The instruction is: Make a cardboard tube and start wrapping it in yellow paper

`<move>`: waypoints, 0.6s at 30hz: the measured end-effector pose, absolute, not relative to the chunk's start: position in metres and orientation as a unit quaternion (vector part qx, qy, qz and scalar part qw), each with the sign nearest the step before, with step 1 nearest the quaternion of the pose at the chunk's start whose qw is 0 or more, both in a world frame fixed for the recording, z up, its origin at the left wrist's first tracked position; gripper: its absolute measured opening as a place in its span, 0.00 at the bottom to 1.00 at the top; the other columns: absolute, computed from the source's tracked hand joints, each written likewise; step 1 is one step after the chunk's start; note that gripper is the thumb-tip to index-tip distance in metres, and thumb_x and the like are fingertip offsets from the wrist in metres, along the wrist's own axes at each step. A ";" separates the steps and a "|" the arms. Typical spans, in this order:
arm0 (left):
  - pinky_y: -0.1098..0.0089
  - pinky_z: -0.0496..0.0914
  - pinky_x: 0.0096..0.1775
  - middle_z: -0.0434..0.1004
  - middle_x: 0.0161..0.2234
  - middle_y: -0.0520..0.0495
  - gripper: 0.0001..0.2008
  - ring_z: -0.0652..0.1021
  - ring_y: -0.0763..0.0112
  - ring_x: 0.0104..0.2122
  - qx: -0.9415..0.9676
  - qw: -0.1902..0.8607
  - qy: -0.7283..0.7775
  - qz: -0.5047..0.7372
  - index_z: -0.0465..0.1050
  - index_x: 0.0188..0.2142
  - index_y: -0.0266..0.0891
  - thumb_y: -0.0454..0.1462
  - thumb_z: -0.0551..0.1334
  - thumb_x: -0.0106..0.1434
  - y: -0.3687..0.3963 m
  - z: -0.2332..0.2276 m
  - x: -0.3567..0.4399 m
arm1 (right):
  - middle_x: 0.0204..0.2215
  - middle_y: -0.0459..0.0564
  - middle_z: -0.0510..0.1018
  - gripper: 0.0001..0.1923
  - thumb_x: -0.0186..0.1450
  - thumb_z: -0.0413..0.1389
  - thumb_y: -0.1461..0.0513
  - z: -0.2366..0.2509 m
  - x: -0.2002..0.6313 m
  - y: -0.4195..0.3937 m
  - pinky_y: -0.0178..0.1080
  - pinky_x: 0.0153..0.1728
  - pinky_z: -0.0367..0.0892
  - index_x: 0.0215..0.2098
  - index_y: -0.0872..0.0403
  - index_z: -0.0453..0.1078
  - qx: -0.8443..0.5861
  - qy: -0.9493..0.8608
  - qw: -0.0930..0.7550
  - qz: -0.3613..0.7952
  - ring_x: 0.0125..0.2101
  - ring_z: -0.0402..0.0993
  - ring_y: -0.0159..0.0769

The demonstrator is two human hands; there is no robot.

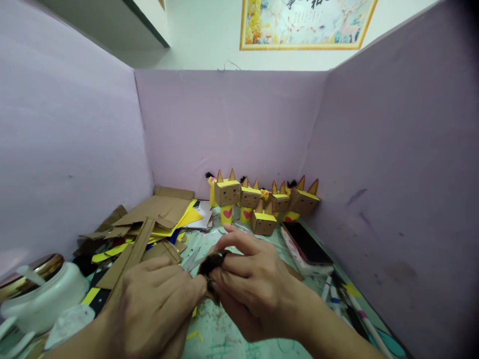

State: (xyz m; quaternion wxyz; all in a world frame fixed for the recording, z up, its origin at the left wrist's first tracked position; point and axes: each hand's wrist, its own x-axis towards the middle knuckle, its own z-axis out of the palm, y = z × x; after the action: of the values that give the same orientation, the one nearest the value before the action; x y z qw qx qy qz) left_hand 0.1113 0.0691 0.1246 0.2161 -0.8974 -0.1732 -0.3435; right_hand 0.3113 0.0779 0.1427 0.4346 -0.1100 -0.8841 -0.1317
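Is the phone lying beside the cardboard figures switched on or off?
Off, as far as shown: the phone lies flat, face up, its screen uniformly dark, right of both hands.

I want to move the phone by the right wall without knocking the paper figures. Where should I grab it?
The phone lies flat, screen up, its long side running toward the paper figures. Probably best to come from above at its near end, pinching the two long edges, since that end is farthest from the figures and the markers lie just beyond it.
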 end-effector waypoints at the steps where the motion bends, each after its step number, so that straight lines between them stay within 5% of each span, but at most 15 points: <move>1: 0.67 0.52 0.23 0.62 0.18 0.56 0.12 0.63 0.72 0.17 -0.902 0.217 -0.181 -0.326 0.65 0.34 0.39 0.25 0.52 0.53 0.069 0.124 0.111 | 0.15 0.44 0.67 0.11 0.56 0.50 0.72 0.142 0.312 0.077 0.41 0.47 0.68 0.18 0.57 0.66 -0.112 -0.885 0.434 -0.128 0.26 0.66 0.32; 7: 0.68 0.54 0.24 0.60 0.17 0.56 0.10 0.59 0.73 0.17 -0.880 0.178 -0.258 -0.356 0.60 0.26 0.42 0.28 0.52 0.61 0.071 0.127 0.112 | 0.26 0.44 0.77 0.12 0.56 0.52 0.71 0.152 0.322 0.069 0.58 0.62 0.40 0.37 0.55 0.71 -0.182 -0.910 0.354 -0.116 0.42 0.69 0.41; 11: 0.70 0.56 0.24 0.61 0.17 0.57 0.10 0.61 0.75 0.18 -0.859 0.152 -0.275 -0.405 0.63 0.26 0.41 0.29 0.54 0.62 0.070 0.133 0.117 | 0.29 0.48 0.78 0.11 0.58 0.58 0.57 0.155 0.318 0.070 0.58 0.61 0.43 0.35 0.55 0.72 -0.209 -0.906 0.350 -0.112 0.43 0.68 0.45; 13: 0.71 0.57 0.24 0.63 0.17 0.56 0.09 0.62 0.75 0.18 -0.851 0.155 -0.277 -0.420 0.64 0.26 0.41 0.29 0.55 0.61 0.071 0.134 0.119 | 0.26 0.47 0.77 0.04 0.59 0.57 0.62 0.152 0.313 0.072 0.57 0.61 0.45 0.30 0.54 0.72 -0.227 -0.886 0.380 -0.136 0.41 0.69 0.44; 16: 0.73 0.61 0.25 0.68 0.22 0.54 0.04 0.67 0.76 0.21 -0.838 0.158 -0.262 -0.452 0.66 0.33 0.38 0.29 0.58 0.60 0.073 0.134 0.118 | 0.25 0.46 0.77 0.06 0.58 0.54 0.70 0.149 0.306 0.076 0.56 0.61 0.47 0.28 0.54 0.71 -0.242 -0.873 0.394 -0.155 0.40 0.70 0.42; 18: 0.73 0.65 0.29 0.71 0.30 0.49 0.09 0.71 0.74 0.28 -0.842 0.150 -0.250 -0.454 0.66 0.41 0.36 0.28 0.58 0.60 0.074 0.135 0.117 | 0.27 0.47 0.78 0.06 0.58 0.54 0.70 0.149 0.305 0.077 0.56 0.61 0.46 0.30 0.55 0.71 -0.240 -0.877 0.384 -0.157 0.41 0.69 0.42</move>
State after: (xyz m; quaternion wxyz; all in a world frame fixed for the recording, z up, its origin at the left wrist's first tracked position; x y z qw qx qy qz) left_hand 0.1171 0.0744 0.1346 0.1496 -0.8421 -0.2503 -0.4538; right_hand 0.3052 0.0772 0.1491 0.3842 -0.2404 -0.8774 -0.1570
